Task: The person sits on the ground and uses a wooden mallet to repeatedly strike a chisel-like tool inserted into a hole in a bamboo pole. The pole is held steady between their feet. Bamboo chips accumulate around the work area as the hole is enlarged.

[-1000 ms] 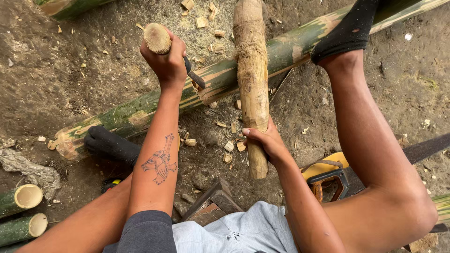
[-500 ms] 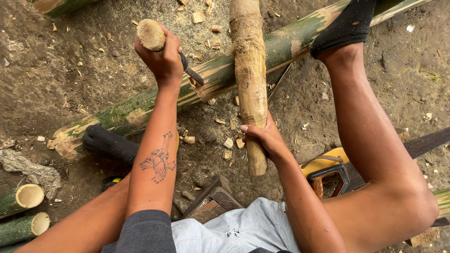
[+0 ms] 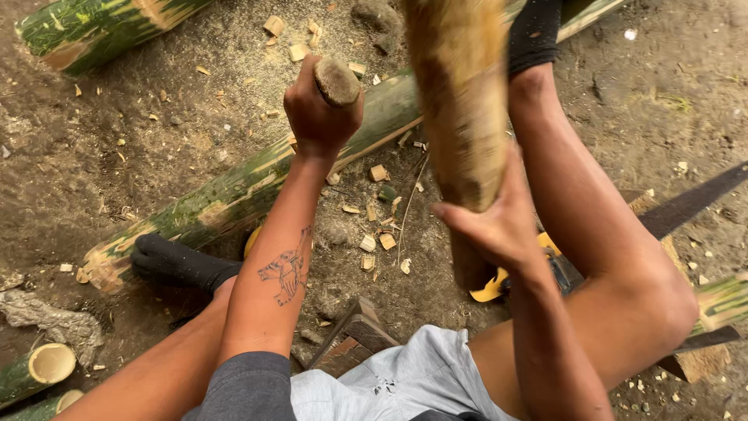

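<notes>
- An outdoor woodworking spot on bare dirt ground (image 3: 140, 171).
- Green bamboo poles (image 3: 234, 191), scattered wood chips (image 3: 378, 234) and a saw blade (image 3: 689, 203) mark it.

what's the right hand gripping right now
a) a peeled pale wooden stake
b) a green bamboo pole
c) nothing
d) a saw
a: the right hand wraps the lower part of a peeled pale wooden stake, held upright, while the left hand grips a round-ended tool handle.

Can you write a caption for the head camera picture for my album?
Seated on dirt, left hand grips a wooden tool handle while right hand steadies a pale stripped pole.
</notes>
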